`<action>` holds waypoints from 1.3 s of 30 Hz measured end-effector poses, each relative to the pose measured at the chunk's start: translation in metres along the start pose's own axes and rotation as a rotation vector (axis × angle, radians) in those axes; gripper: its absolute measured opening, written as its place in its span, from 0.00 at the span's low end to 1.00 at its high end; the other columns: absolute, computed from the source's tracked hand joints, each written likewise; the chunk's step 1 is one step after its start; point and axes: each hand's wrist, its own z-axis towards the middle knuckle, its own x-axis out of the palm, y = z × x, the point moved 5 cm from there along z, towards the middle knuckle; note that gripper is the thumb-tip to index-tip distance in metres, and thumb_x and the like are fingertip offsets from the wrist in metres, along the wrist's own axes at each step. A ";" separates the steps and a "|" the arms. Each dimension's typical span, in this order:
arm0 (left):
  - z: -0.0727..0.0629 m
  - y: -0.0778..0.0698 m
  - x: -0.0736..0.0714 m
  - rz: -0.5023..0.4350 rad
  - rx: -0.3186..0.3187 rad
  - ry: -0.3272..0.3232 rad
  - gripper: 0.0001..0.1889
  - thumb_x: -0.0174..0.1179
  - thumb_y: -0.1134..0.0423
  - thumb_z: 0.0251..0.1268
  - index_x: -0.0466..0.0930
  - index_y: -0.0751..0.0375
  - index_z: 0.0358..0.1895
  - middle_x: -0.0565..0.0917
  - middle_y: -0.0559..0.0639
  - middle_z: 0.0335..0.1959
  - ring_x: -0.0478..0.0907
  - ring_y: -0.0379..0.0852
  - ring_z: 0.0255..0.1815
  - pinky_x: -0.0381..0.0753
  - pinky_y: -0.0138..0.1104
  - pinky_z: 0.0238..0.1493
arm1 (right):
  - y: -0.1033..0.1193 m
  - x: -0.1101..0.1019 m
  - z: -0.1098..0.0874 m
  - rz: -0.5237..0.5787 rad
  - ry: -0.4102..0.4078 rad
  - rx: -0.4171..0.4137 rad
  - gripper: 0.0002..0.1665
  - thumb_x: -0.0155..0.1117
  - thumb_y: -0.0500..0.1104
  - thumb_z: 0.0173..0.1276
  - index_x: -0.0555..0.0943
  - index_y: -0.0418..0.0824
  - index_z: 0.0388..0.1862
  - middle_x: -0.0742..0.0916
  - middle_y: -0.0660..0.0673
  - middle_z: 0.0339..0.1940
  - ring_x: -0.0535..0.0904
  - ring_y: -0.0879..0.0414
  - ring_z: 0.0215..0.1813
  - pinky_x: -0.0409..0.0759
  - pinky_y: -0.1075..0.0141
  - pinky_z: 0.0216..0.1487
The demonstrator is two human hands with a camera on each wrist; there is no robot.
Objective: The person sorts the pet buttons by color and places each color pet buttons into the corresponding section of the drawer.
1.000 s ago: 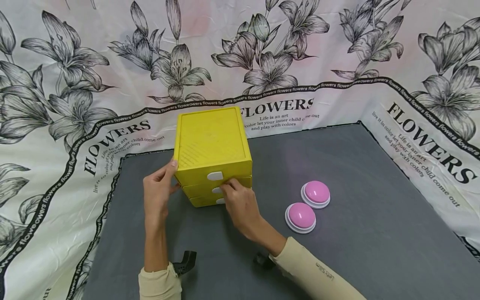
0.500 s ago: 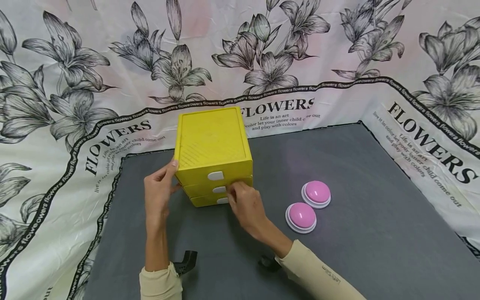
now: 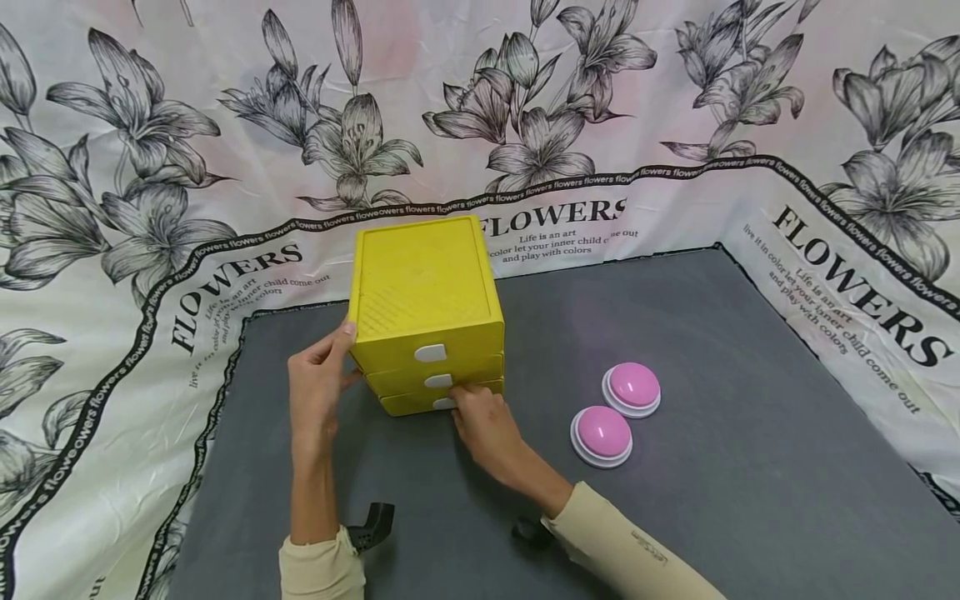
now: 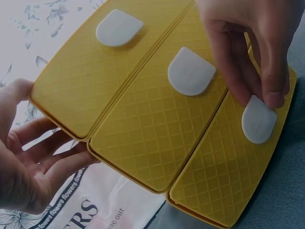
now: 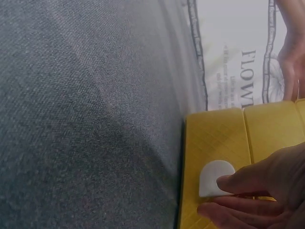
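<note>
A yellow drawer box [image 3: 427, 279] with three stacked drawers, each with a white pull tab, stands on the grey surface. All three drawers look closed. My left hand [image 3: 318, 383] holds the box at its front left side, the thumb by the upper corner and the fingers along the side. With my right hand [image 3: 487, 429] I pinch the bottom drawer's white tab [image 4: 259, 121] at its right edge. In the right wrist view, the thumb lies on that tab and the other fingers are below it. The middle tab [image 4: 191, 71] and top tab [image 4: 119, 27] are untouched.
Two pink push buttons [image 3: 634, 384] with white bases stand right of the box, near my right forearm. Dark cloth [image 3: 712, 375] covers the table. White flower-printed cloth [image 3: 555, 100] rises behind and at both sides.
My right hand has moved down the box front, from the middle drawer's tab to the bottom drawer's tab. The left hand and the box stay in place.
</note>
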 end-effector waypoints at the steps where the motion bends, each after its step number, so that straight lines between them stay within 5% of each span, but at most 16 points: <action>1: 0.000 0.000 0.000 -0.002 0.001 0.001 0.27 0.63 0.46 0.76 0.82 0.60 0.68 0.79 0.52 0.73 0.75 0.47 0.76 0.88 0.25 0.45 | 0.000 0.001 0.001 -0.004 0.004 0.006 0.05 0.69 0.32 0.71 0.85 0.41 0.38 0.87 0.46 0.32 0.82 0.54 0.30 0.76 0.63 0.25; 9: -0.001 0.002 0.000 -0.002 0.004 -0.001 0.26 0.63 0.47 0.76 0.82 0.60 0.67 0.80 0.51 0.73 0.75 0.46 0.75 0.88 0.23 0.42 | 0.002 0.002 0.004 -0.089 0.004 0.005 0.29 0.63 0.31 0.74 0.65 0.49 0.15 0.63 0.55 0.15 0.63 0.63 0.18 0.58 0.69 0.19; 18: -0.002 0.001 0.000 0.000 -0.002 0.003 0.27 0.63 0.45 0.75 0.82 0.58 0.68 0.79 0.51 0.73 0.75 0.46 0.75 0.88 0.24 0.44 | 0.020 -0.007 -0.023 -0.163 0.021 -0.012 0.32 0.66 0.29 0.69 0.63 0.50 0.12 0.59 0.56 0.13 0.56 0.64 0.17 0.54 0.69 0.17; 26: 0.000 0.000 -0.002 0.001 -0.004 0.004 0.27 0.63 0.44 0.75 0.82 0.56 0.68 0.79 0.50 0.74 0.74 0.46 0.76 0.88 0.25 0.46 | 0.035 -0.013 -0.046 -0.252 0.018 -0.039 0.22 0.71 0.30 0.60 0.75 0.48 0.13 0.77 0.50 0.11 0.72 0.54 0.15 0.64 0.63 0.13; 39: 0.000 0.001 -0.003 0.009 -0.011 0.007 0.27 0.63 0.43 0.74 0.83 0.55 0.68 0.79 0.48 0.74 0.75 0.45 0.75 0.88 0.28 0.50 | 0.042 -0.016 -0.058 -0.216 0.149 -0.051 0.20 0.71 0.27 0.56 0.76 0.46 0.15 0.79 0.51 0.13 0.76 0.55 0.17 0.68 0.63 0.15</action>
